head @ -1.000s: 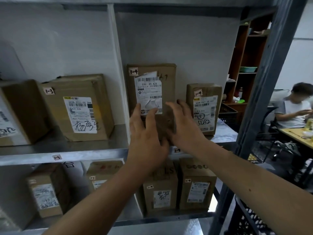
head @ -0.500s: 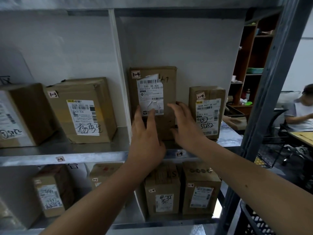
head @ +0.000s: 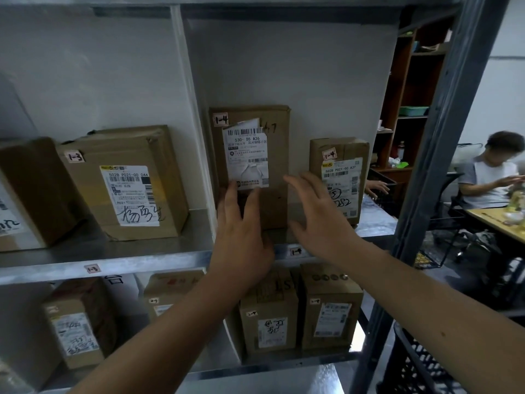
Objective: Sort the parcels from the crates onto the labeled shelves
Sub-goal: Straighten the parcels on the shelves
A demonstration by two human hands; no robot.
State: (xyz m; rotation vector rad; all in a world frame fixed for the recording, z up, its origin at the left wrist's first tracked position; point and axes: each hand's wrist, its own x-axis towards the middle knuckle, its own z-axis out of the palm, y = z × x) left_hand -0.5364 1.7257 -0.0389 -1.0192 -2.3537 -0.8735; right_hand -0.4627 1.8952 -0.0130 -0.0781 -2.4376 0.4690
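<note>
- The tall parcel [head: 250, 166] tagged 1-4 stands upright on the upper shelf [head: 142, 258], just right of the white divider, above the shelf-edge tag [head: 296, 251] that also reads 1-4; by my reckoning this one is in its proper bay.
- The left hand [head: 241, 240] lies flat with straight fingers against the lower front of that parcel, holding nothing.
- The right hand [head: 315, 220] is spread wide and appears just clear of the parcel's right edge, also holding nothing; I cannot tell whether a fingertip grazes the box.
- A shorter parcel [head: 339, 180] tagged 1-4 stands near it to the right, with a gap between them.
- In the bay to the left sits a parcel [head: 125, 183] tagged 1-3, and more boxes fill the lower shelf [head: 284, 365].
- Much of the sorting looks done here, judging by the stocked shelves.
- A black crate [head: 420, 365] shows at lower right; its contents are out of sight, so how many remain I cannot say.
</note>
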